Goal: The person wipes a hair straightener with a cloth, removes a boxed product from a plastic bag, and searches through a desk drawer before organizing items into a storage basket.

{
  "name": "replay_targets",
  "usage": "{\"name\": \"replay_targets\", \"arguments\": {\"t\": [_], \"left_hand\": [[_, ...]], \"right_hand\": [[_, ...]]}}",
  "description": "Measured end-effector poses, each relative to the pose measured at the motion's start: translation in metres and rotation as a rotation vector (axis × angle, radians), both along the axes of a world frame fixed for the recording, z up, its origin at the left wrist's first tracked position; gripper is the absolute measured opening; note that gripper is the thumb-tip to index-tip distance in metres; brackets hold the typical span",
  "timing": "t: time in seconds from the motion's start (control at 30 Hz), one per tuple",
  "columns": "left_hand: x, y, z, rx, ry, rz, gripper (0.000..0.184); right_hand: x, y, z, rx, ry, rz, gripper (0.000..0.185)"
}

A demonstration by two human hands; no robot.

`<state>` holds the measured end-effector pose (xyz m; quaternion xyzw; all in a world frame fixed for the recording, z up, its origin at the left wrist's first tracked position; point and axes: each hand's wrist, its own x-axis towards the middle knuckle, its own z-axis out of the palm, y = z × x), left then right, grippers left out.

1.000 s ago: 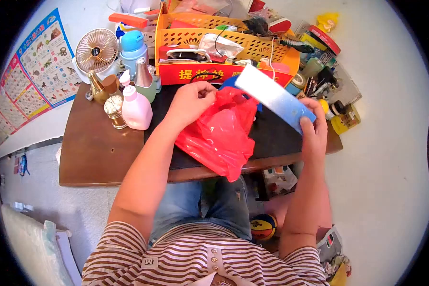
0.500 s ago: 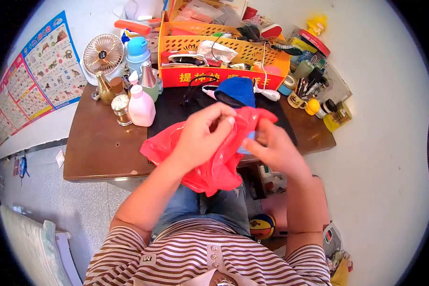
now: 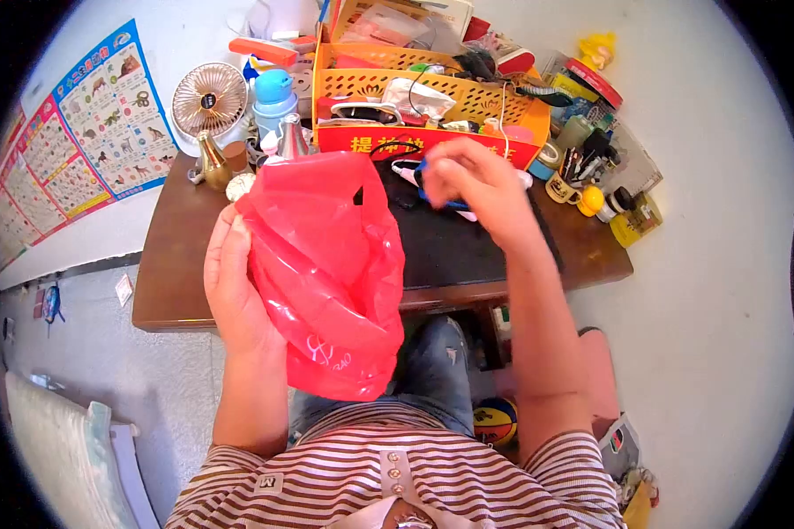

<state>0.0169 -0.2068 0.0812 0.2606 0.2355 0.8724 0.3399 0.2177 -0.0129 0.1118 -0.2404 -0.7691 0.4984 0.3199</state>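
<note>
A red plastic bag (image 3: 326, 264) hangs in front of me with its mouth spread wide and white print low on its side. My left hand (image 3: 234, 273) grips the bag's left edge between thumb and fingers. Over the dark desk mat, my right hand (image 3: 476, 185) is off the bag, its fingers bent and blurred. Right behind those fingers lies a blue cloth item (image 3: 454, 204), mostly hidden by the hand. Whether the fingers touch it, I cannot make out.
A brown desk (image 3: 176, 273) carries a yellow-and-red organizer box (image 3: 344, 139) full of small items. On its left stand a fan (image 3: 208, 101), a blue bottle (image 3: 274, 97) and a gold bottle (image 3: 210, 163). Cups and jars, including a mug (image 3: 560, 187), crowd the right end.
The bag has gone from bunched between both hands to spread wide, shifting left with my left hand. My right hand has let go of it and moved up toward the blue cloth item.
</note>
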Motion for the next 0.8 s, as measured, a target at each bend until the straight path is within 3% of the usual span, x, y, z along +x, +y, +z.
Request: {"name": "replay_targets", "arguments": {"t": [0.03, 0.1, 0.17, 0.23, 0.3, 0.4, 0.5, 0.57, 0.63, 0.7, 0.8], "left_hand": [[0.000, -0.002, -0.002, -0.029, 0.001, -0.020, 0.020], [-0.001, -0.005, -0.006, -0.053, 0.017, -0.033, 0.021], [-0.002, -0.007, -0.009, -0.085, 0.025, -0.034, 0.020], [-0.005, -0.012, -0.002, -0.092, 0.043, -0.012, 0.021], [-0.008, -0.017, 0.005, -0.087, 0.067, 0.018, 0.022], [-0.010, -0.020, 0.010, -0.040, 0.064, 0.013, 0.022], [-0.007, -0.013, 0.010, -0.010, 0.037, -0.019, 0.023], [0.003, -0.006, 0.019, 0.018, 0.025, -0.073, 0.022], [0.011, 0.006, 0.024, 0.033, 0.008, -0.070, 0.021], [0.025, 0.017, 0.036, 0.044, 0.004, -0.085, 0.019], [0.041, 0.036, 0.050, 0.091, -0.061, -0.091, 0.017]], "right_hand": [[-0.019, 0.025, -0.026, 0.135, -0.046, -0.123, 0.044], [-0.052, 0.049, -0.068, 0.673, -0.256, -0.242, 0.060], [-0.079, 0.056, -0.103, 0.692, -0.467, -0.318, 0.067], [-0.091, 0.043, -0.110, 0.723, -0.680, -0.290, 0.053], [-0.097, 0.039, -0.119, 0.784, -0.653, -0.350, 0.039], [-0.089, 0.039, -0.119, 0.712, -0.485, -0.315, 0.031], [-0.065, 0.031, -0.083, 0.249, 0.056, -0.341, 0.023], [-0.045, 0.008, -0.034, -0.025, 0.573, -0.285, 0.020], [-0.029, -0.020, 0.012, -0.028, 1.011, -0.241, 0.025], [-0.020, -0.059, 0.045, 0.075, 1.215, -0.147, 0.032], [-0.026, -0.073, 0.033, 0.546, 1.026, -0.093, 0.031]]}}
